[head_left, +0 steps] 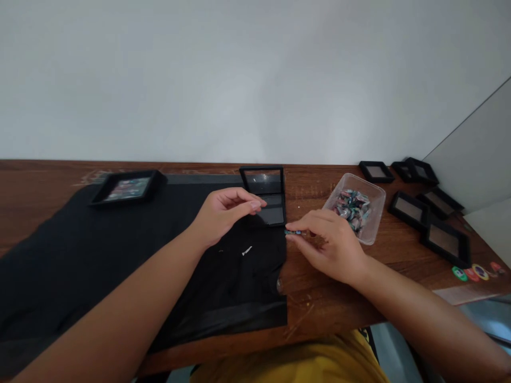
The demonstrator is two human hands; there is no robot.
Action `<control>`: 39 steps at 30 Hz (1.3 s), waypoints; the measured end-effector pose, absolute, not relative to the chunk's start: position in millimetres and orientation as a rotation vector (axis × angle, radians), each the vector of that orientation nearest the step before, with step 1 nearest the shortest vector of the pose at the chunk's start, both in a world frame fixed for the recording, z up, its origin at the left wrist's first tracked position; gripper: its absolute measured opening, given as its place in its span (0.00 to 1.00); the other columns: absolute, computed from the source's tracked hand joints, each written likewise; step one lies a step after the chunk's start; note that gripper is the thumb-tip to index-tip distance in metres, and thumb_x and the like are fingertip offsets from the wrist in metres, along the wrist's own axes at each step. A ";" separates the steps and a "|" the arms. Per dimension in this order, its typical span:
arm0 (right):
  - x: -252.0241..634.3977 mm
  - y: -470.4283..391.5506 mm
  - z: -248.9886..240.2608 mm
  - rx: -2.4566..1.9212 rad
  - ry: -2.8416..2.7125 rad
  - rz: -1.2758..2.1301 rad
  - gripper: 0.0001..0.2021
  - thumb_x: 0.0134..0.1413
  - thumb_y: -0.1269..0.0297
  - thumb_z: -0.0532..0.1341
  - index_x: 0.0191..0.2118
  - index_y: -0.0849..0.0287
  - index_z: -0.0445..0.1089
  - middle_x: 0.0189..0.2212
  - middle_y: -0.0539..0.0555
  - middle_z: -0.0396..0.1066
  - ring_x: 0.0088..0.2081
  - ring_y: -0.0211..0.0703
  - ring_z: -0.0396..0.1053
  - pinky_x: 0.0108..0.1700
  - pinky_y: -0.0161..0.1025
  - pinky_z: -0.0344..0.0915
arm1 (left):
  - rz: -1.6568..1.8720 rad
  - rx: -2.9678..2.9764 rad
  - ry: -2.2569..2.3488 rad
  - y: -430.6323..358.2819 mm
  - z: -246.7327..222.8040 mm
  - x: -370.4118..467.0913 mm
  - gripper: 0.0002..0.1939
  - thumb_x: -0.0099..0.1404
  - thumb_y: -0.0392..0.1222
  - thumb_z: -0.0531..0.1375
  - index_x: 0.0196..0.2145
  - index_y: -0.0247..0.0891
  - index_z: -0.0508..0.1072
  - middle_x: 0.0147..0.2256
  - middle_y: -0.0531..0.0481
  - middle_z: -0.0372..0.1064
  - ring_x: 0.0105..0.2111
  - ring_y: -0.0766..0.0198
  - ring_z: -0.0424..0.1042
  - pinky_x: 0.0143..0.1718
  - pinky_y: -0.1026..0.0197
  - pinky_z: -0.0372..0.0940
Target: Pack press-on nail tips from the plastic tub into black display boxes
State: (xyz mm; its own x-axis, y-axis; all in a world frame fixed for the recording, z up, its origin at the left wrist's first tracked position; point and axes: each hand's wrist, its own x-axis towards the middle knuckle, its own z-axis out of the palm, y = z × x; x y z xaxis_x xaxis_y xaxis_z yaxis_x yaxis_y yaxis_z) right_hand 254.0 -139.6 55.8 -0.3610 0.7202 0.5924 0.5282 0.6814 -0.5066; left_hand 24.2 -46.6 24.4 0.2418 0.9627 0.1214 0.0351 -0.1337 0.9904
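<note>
My right hand [331,242] pinches a small, flat, multicoloured piece [293,232] between thumb and fingertips, just right of the black cloth's edge. In front of my left hand [227,213] stands an opened black frame [284,197] with clear panes, its lid tilted up toward the wall. The left thumb and fingertips are closed together over the frame's near-left part; whether anything tiny is between them is hidden. Behind my right hand, a clear plastic tub [375,213] holds many similar shiny, colourful pieces [353,207].
A filled black frame [128,189] lies at the left on the black cloth [120,255]. A white scrap [247,250] rests nearer me. Several black frames [445,239] are at the right on the wooden table [319,303], beside round colourful stickers [479,272]. A wall [199,80] borders the back.
</note>
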 end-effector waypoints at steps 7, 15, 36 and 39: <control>253.8 -141.5 56.6 -0.922 -2.062 0.299 0.03 0.65 0.71 0.64 0.42 0.63 0.76 0.32 0.54 0.79 0.33 0.41 0.75 0.39 0.39 0.69 | 1.061 1.573 1.081 -44.0 24.0 22.2 0.12 0.51 0.51 0.71 0.27 0.39 0.80 0.25 0.50 0.79 0.27 0.62 0.77 0.35 0.61 0.73; 254.1 -142.9 57.3 -0.985 -2.057 0.279 0.04 0.65 0.70 0.64 0.42 0.62 0.76 0.34 0.54 0.80 0.34 0.42 0.76 0.40 0.39 0.69 | 0.942 1.860 1.269 -36.3 14.6 13.8 0.22 0.55 0.62 0.68 0.37 0.42 0.85 0.37 0.46 0.83 0.35 0.56 0.78 0.39 0.57 0.73; 254.7 -147.1 59.4 -0.987 -2.089 0.294 0.04 0.67 0.68 0.62 0.42 0.60 0.75 0.34 0.54 0.80 0.35 0.42 0.76 0.40 0.39 0.70 | 0.958 1.899 1.161 -39.0 17.5 12.9 0.19 0.59 0.58 0.66 0.41 0.43 0.84 0.39 0.46 0.82 0.37 0.58 0.77 0.43 0.57 0.72; 254.7 -147.5 60.1 -0.980 -2.095 0.304 0.05 0.68 0.68 0.62 0.43 0.59 0.75 0.35 0.54 0.80 0.36 0.42 0.77 0.40 0.39 0.70 | 1.008 1.761 1.096 -45.7 24.6 16.0 0.19 0.56 0.56 0.69 0.40 0.42 0.84 0.37 0.46 0.82 0.36 0.59 0.77 0.42 0.58 0.73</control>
